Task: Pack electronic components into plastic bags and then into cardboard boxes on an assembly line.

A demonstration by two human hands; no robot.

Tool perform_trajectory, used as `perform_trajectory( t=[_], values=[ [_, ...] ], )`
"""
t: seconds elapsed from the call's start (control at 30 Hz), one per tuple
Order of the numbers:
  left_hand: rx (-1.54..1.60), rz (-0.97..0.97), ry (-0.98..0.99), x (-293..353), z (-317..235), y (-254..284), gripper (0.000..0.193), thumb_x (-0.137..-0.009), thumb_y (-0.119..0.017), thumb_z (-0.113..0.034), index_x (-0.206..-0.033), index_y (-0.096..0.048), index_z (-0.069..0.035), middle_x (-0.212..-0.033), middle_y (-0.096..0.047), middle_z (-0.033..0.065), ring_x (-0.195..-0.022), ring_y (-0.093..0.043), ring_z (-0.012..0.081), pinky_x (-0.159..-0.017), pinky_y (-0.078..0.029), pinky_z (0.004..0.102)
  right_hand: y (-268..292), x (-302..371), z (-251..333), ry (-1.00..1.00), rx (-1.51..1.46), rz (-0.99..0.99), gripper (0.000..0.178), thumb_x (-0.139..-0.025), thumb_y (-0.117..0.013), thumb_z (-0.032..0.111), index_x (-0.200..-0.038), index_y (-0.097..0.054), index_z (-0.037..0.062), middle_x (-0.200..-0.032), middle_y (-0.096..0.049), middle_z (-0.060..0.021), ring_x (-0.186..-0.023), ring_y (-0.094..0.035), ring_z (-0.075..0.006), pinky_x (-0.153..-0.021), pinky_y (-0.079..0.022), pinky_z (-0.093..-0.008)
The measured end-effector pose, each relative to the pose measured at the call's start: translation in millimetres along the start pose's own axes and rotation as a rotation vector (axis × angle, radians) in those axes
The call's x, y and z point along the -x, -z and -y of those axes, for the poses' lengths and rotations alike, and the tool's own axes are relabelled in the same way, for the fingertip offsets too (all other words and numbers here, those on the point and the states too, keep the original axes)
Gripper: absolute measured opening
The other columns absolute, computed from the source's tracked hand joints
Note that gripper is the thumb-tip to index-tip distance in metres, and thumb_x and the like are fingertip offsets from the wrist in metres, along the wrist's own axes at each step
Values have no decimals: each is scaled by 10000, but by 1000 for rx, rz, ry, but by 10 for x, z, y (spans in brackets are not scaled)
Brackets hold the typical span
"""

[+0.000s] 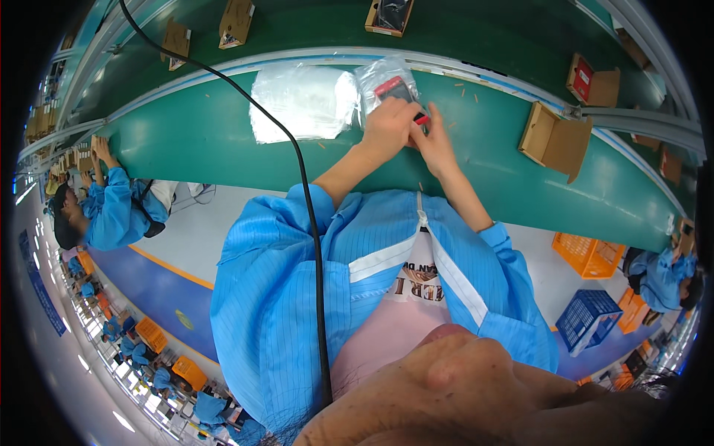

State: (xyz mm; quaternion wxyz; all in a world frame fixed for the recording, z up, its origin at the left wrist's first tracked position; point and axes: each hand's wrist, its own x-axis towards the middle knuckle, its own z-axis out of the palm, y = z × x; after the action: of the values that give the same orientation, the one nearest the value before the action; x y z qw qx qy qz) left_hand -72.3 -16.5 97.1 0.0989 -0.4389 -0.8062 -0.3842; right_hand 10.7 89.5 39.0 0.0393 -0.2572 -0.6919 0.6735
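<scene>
A red-and-black rectangular device (396,88) is at the far middle of the green workbench, against or partly inside a clear plastic bag (372,73); which of the two I cannot tell. My left hand (387,128) wraps over the device's near side with its fingers closed. At the device's near right end, my right hand (433,143) pinches a red-edged part between thumb and fingers. Part of the device is hidden under my hands. Just left of them lies a flat stack of clear plastic bags (305,104).
An open cardboard box (554,141) stands on the bench to the right. Beyond the bench edge, a green conveyor (312,30) carries several small boxes. A black cable (297,149) hangs across the view. Co-workers sit at left (111,208) and far right (662,279).
</scene>
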Motion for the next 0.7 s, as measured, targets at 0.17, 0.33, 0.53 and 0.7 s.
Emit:
perform_trajectory(
  t=[0.17,0.33,0.53,0.7],
  values=[
    [57,-42,22,161,-14,-96,149,-719,-577,-65,-867,-570,-51,-899,-575,102,-817,-563,286,-676,-487,373,-124,-271,143,-51,-475,28,533,-920,-495,19,-1402,-273,70,-1084,-550,-144,-886,-593,-192,-713,-507,-267],
    [-83,-43,132,451,410,-154,164,-783,-582,-84,-931,-547,-22,-1018,-530,158,-932,-536,315,-761,-479,393,-35,-455,137,-253,-751,54,501,-887,-508,13,-1346,-316,69,-1000,-565,-134,-734,-617,-193,-549,-537,-263],
    [-352,220,3,556,601,-224,171,-824,-586,-114,-951,-563,-2,-1038,-536,158,-955,-525,331,-808,-465,386,133,-361,500,-94,-973,-39,539,-876,-565,75,-1362,-332,67,-938,-598,-105,-618,-578,-132,-467,-440,-193],
    [1074,-44,885,-85,197,-152,369,-915,-565,-332,-1036,-552,17,-1041,-592,118,-955,-561,221,-812,-451,359,555,-14,760,14,-651,-58,521,-891,-550,57,-1373,-358,102,-939,-570,-72,-616,-528,-95,-459,-391,-174]
  ],
)
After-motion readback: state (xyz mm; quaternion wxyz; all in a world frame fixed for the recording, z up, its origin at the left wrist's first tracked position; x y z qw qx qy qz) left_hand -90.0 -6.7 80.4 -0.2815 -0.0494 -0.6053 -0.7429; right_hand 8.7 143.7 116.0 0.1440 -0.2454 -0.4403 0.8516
